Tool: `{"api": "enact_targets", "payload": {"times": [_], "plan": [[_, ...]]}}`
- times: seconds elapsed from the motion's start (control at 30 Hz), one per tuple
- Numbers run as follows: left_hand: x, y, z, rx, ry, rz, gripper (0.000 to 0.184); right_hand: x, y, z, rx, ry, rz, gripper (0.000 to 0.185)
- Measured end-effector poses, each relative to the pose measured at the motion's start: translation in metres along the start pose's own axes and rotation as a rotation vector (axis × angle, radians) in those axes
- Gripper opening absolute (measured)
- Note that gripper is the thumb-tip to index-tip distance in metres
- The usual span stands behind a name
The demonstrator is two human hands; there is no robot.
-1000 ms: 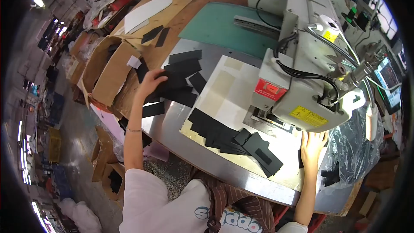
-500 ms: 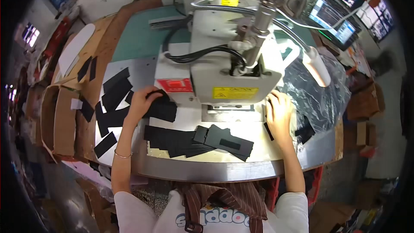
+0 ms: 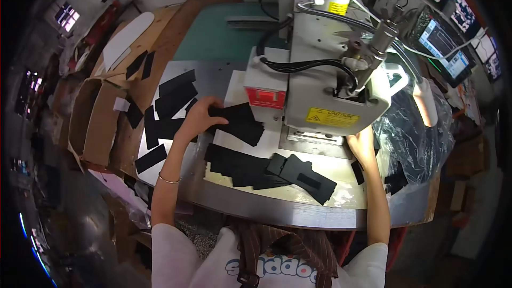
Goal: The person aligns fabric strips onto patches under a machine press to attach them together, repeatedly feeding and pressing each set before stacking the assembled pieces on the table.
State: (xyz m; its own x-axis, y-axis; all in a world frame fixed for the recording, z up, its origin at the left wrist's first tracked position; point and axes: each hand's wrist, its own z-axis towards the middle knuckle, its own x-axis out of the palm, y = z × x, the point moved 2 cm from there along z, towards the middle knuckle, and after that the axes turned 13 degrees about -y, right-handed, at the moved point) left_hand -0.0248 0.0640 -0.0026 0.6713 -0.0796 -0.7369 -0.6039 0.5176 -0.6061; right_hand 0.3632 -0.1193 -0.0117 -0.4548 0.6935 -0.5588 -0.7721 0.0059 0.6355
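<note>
My left hand (image 3: 201,117) has its thumb and fingers closed on the left end of a fanned stack of black fabric pieces (image 3: 242,124), left of the machine's clamp. My right hand (image 3: 364,145) reaches under the right side of a sewing machine head (image 3: 336,93), beside the lit metal clamp plate (image 3: 314,145). The machine hides its fingertips, so what they touch cannot be seen. In front of the clamp lies an overlapping row of black fabric pieces (image 3: 240,166); the rightmost piece (image 3: 310,178) carries a small darker rectangle.
More black strips (image 3: 176,98) lie scattered on the left of the table. A cardboard box (image 3: 98,120) stands beyond them. Clear plastic (image 3: 416,133) is bunched on the right, below a lamp (image 3: 425,102). A lit control screen (image 3: 442,48) stands at the back right.
The camera view has turned, shifting the table and machine rightward. My right hand's fingers have gone further under the machine head. The stack by my left hand shows more spread out.
</note>
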Motion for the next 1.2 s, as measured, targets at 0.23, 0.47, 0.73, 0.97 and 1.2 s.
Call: {"api": "enact_targets", "payload": {"times": [0.23, 0.47, 0.73, 0.97, 1.2], "plan": [[-0.002, -0.004, -0.002, 0.067, -0.227, 0.036, 0.026, -0.099, 0.026, -0.042, 0.373, -0.184, 0.263, 0.011], [0.003, -0.011, -0.013, 0.253, -0.416, 0.114, 0.016, -0.073, 0.067, -0.091, 0.29, -0.045, 0.078, 0.029], [0.035, -0.134, -0.041, -0.102, 0.271, -0.374, 0.015, -0.02, 0.111, -0.076, 0.263, 0.326, 0.36, 0.016], [0.058, -0.126, -0.04, 0.083, 0.207, -0.133, 0.026, -0.005, 0.035, -0.061, 0.524, 0.334, 0.192, 0.012], [0.081, -0.115, -0.04, 0.416, 0.202, 0.001, 0.026, -0.009, 0.011, -0.023, 0.475, 0.22, 0.042, 0.018]]}}
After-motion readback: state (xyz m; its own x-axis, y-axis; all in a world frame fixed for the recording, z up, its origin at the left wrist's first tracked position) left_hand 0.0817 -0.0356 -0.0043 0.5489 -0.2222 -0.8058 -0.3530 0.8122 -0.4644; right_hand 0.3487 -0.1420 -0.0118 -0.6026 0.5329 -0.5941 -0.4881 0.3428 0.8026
